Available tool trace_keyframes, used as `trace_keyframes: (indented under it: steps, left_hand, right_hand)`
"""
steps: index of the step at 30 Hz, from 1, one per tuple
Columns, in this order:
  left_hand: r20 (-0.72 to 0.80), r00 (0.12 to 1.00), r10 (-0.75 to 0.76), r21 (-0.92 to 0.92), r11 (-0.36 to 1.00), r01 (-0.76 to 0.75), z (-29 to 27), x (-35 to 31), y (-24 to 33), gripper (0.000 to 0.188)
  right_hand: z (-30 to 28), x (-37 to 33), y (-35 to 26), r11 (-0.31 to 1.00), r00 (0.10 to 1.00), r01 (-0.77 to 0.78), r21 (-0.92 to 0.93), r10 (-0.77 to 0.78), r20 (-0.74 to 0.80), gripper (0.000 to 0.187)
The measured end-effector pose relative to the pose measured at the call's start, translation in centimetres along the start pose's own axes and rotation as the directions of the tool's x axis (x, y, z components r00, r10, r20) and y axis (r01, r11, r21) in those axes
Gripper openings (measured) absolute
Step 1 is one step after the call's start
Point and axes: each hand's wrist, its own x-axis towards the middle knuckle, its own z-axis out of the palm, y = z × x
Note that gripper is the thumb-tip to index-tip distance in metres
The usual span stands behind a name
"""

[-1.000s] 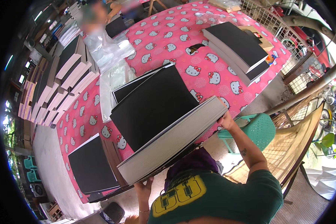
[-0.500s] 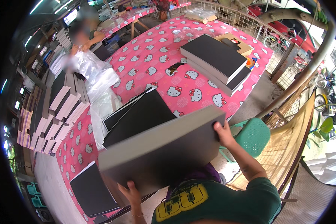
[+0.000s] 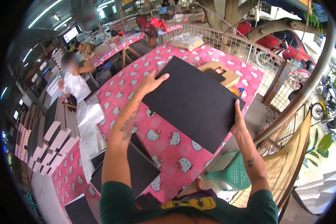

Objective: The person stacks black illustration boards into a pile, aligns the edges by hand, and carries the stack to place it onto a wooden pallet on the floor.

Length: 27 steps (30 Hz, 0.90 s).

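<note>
Cardboard, black and flat, is what you have between your hands: a large stiff black board (image 3: 196,102) held tilted above the pink patterned tabletop (image 3: 164,138). Your left hand (image 3: 152,83) lies on its upper left edge with fingers spread along the rim, thumb hidden beneath, so you cannot tell how tightly that grip is pressed. Your right hand (image 3: 238,121) pinches the lower right edge, fingers curled over the top face. Judging by its clean straight edges, the sheet looks rigid and fairly light, smooth enough to slip, and its corners would dent easily; opposite edges near the middle seem the steadiest places to take hold. Just behind it rests a tan cardboard box (image 3: 219,74), and more black boards (image 3: 138,168) lie on the tabletop near your body. A seated person (image 3: 75,80) handles clear plastic bags (image 3: 89,115) well apart to your left.
</note>
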Motion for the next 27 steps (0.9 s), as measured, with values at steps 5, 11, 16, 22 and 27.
trace_keyframes:
  steps: [5, 11, 16, 22, 27]
  left_hand:
    - [0.141, 0.988, 0.055, -0.090, 0.995, -0.042, 6.6, 10.2, 1.5, 0.112]
    - [0.273, 0.962, -0.018, 0.001, 1.000, 0.018, 11.0, 15.4, 1.2, 0.097]
    - [0.200, 0.979, -0.032, 0.218, 0.976, -0.012, 16.6, 12.7, 3.1, 0.079]
    - [-0.294, 0.956, -0.009, -0.349, 0.932, -0.099, 7.4, 5.8, -1.5, 0.060]
    - [-0.560, 0.825, -0.072, 0.022, 0.995, 0.102, -5.8, -23.4, -9.1, 0.051]
  right_hand:
    - [-4.0, 7.5, -1.8, 1.000, 1.000, -0.001, -0.016, 0.001, -0.023, 0.090]
    - [-7.0, 12.5, -1.8, 0.995, 0.991, -0.086, -0.046, 0.080, -0.104, 0.077]
    - [-8.6, 13.5, -1.0, 0.998, 0.973, -0.012, -0.059, -0.002, -0.232, 0.083]
    - [-10.8, 11.3, 0.8, 0.994, 0.984, -0.111, -0.018, 0.108, -0.142, 0.108]
    - [-9.6, -2.6, 17.5, 0.925, 0.926, -0.378, -0.023, 0.378, 0.006, 0.057]
